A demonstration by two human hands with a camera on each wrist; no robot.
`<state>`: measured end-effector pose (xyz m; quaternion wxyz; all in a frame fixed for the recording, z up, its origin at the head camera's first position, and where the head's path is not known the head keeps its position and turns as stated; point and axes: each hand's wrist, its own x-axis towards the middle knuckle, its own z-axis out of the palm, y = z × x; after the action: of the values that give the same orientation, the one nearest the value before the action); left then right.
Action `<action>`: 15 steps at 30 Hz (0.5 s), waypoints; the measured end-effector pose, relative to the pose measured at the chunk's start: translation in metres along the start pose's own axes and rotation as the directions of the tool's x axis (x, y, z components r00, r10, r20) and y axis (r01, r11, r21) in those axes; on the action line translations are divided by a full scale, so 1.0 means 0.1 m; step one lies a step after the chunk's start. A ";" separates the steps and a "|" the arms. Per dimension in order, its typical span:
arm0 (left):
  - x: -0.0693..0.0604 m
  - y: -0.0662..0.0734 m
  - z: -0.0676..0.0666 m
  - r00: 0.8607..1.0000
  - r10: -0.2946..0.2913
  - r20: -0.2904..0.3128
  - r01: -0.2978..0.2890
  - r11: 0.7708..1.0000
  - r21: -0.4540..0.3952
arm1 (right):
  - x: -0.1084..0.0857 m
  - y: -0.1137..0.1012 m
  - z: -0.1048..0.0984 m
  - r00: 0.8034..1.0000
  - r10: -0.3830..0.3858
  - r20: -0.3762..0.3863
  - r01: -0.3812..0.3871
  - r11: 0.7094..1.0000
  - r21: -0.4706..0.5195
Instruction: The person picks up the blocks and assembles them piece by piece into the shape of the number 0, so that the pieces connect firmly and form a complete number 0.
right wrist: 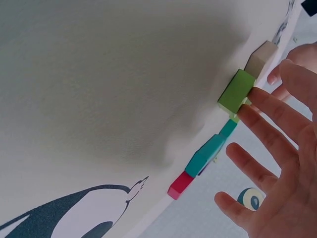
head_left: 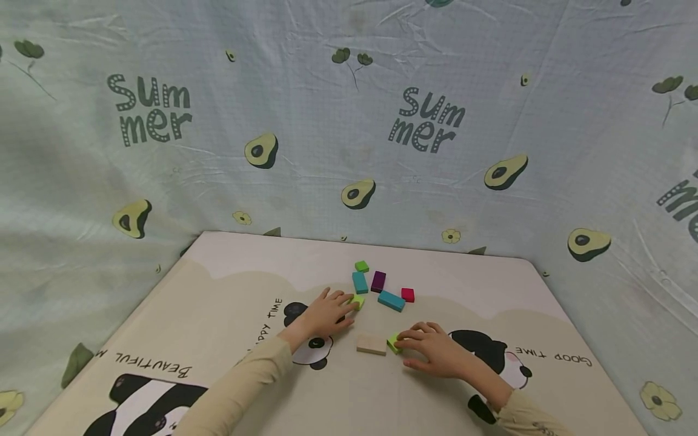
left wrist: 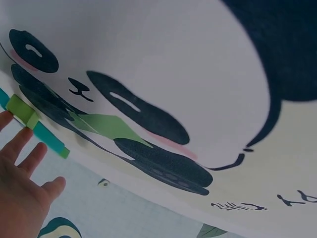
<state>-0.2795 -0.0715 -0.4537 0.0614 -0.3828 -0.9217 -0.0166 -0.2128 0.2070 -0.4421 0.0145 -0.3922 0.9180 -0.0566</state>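
My left hand (head_left: 329, 313) reaches over the table with its fingers extended. Its fingertips are at a lime green block (head_left: 357, 301), partly covered in the head view; the left wrist view shows them against the green block (left wrist: 22, 110), thumb apart. Nearer to me, my right hand (head_left: 432, 349) has its fingertips at another green block (head_left: 392, 343). In the right wrist view two nearly straight fingers touch the side of that green block (right wrist: 237, 91). A plain wooden block (head_left: 371, 345) lies just left of it. Neither hand curls round a block.
Beyond the hands lie two blue blocks (head_left: 391, 301), a purple block (head_left: 378, 281), a red block (head_left: 408, 295) and a small green block (head_left: 362, 266). The panda-print table (head_left: 349, 399) ends at a fabric wall (head_left: 327, 121) printed with avocados.
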 end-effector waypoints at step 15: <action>0.00 0.01 0.04 1.000 -0.005 0.008 0.005 0.999 0.054 | 0.00 0.00 0.01 1.000 0.002 -0.003 -0.002 1.000 -0.004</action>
<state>-0.2789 -0.0706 -0.4575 0.0677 -0.3786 -0.9230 0.0099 -0.2124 0.2072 -0.4431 0.0122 -0.3914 0.9185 -0.0557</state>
